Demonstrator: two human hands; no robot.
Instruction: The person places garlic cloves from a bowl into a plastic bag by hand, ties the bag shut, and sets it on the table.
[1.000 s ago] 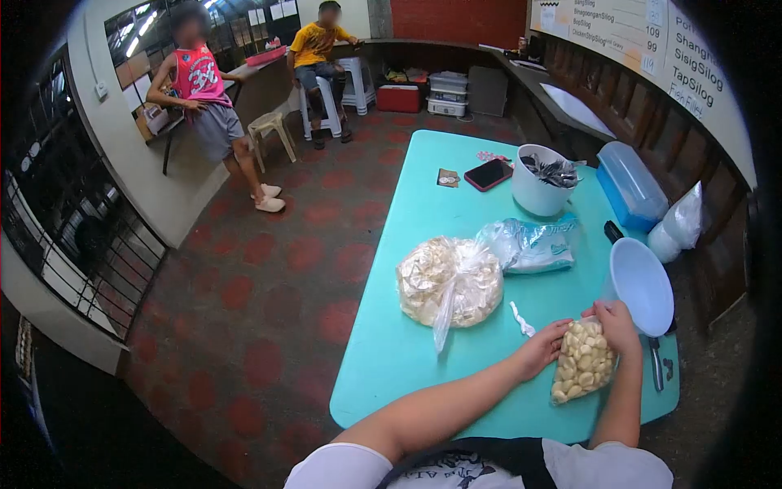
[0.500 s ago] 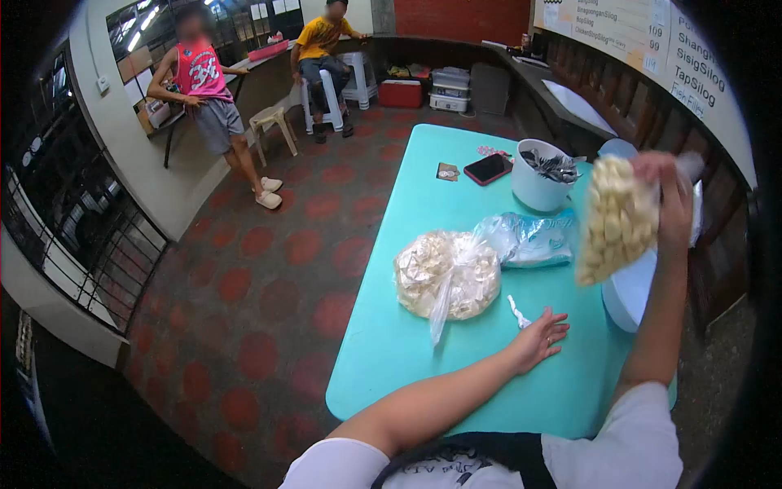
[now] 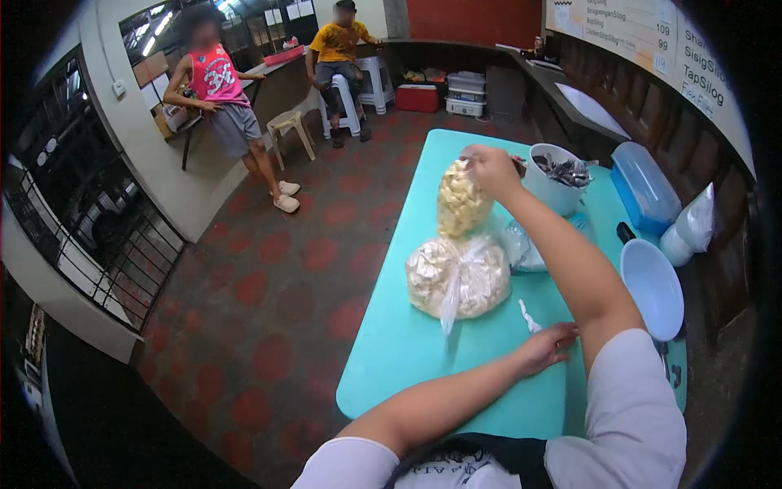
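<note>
My right hand [image 3: 491,173] grips the top of a clear plastic bag of peeled garlic cloves [image 3: 461,204], which hangs upright over the far left part of the table. Just in front of it sits a large knotted clear bag of whitish pieces [image 3: 423,277], perhaps unpeeled garlic. A blue-and-clear plastic pack [image 3: 524,251] lies beside that bag, partly covered by my right forearm. My left hand [image 3: 549,349] rests on the turquoise table [image 3: 497,399], fingers loosely stretched and holding nothing. Near its fingers is a twisted white plastic strip [image 3: 528,315].
A white bucket of cutlery [image 3: 547,194] stands at the back. Along the right are a blue lidded box [image 3: 646,191], a pale blue basin [image 3: 652,285] and a rolled plastic bundle [image 3: 689,228]. One person [image 3: 220,81] stands and another [image 3: 338,57] sits across the room.
My right hand has carried the bag of garlic cloves from the right side leftward, to behind the large knotted bag. The left hand stays on the table. The view has shifted slightly.
</note>
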